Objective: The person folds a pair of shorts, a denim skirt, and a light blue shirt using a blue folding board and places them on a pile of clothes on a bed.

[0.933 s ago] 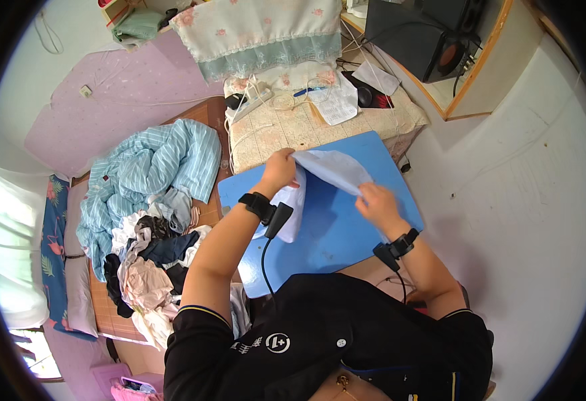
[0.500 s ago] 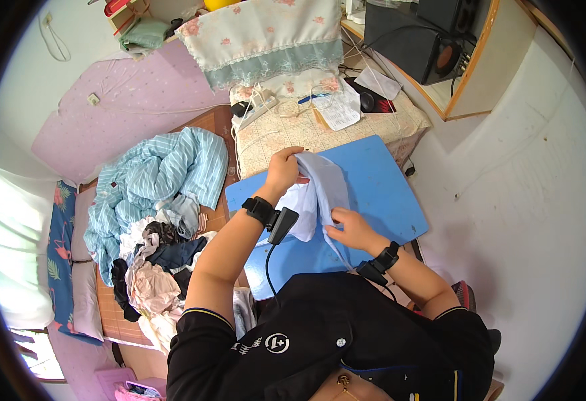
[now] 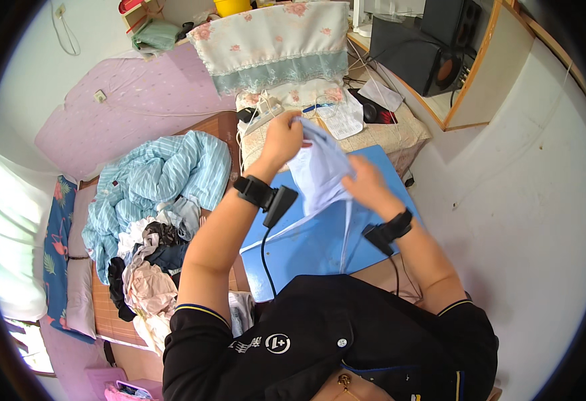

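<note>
Both hands are up over the blue board [image 3: 319, 240], and between them hangs a pale blue garment [image 3: 323, 170]. The left hand [image 3: 283, 137] is closed on the garment's top edge, lifted above the board's far end, fingers curled tight into the cloth. The right hand [image 3: 366, 184] grips the garment lower down on its right side, also closed on the fabric, just above the board's middle. A thin strip of the cloth trails down from the right hand toward the board's near edge. Each wrist wears a black strap with a small black device. Left of the board lies a striped light-blue sheet [image 3: 159, 177], and nearer the person, a heap of mixed clothes [image 3: 146, 267].
</note>
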The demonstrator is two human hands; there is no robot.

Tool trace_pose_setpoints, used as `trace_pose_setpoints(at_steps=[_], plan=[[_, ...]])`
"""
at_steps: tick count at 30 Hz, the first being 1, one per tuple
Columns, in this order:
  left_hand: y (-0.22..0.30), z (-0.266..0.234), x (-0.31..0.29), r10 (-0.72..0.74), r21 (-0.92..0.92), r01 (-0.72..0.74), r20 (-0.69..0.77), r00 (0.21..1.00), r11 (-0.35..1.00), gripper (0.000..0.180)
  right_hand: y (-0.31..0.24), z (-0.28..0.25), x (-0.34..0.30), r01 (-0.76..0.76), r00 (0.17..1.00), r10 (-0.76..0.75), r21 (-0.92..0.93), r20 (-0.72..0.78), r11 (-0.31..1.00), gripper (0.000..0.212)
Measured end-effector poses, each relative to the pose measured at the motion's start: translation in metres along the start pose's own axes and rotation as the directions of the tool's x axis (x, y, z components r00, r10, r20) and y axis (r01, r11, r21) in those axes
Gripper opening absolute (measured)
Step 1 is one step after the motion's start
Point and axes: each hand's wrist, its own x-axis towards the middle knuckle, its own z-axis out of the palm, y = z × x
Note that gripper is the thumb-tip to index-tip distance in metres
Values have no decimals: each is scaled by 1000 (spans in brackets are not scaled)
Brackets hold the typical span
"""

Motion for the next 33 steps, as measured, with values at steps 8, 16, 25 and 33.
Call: trace_pose_setpoints(at_steps=[8,16,25,33], plan=[[69,-25,6,266,148,-300,210,941,942,32,-28,-118,41,105,994,-99,297,-36,949,29],[21,6,33,-44,506,-193,419,907,841,19,47,-87,15,-188,981,165,334,97,924,26],[-23,56,74,52,-131,6,435,899,991,31,39,-130,16,-36,948,-5,-125,-317,992,25],[-183,18,6,-560,-412,634,298,773,655,35,40,63,-58,51,997,-49,-37,62,998,19]])
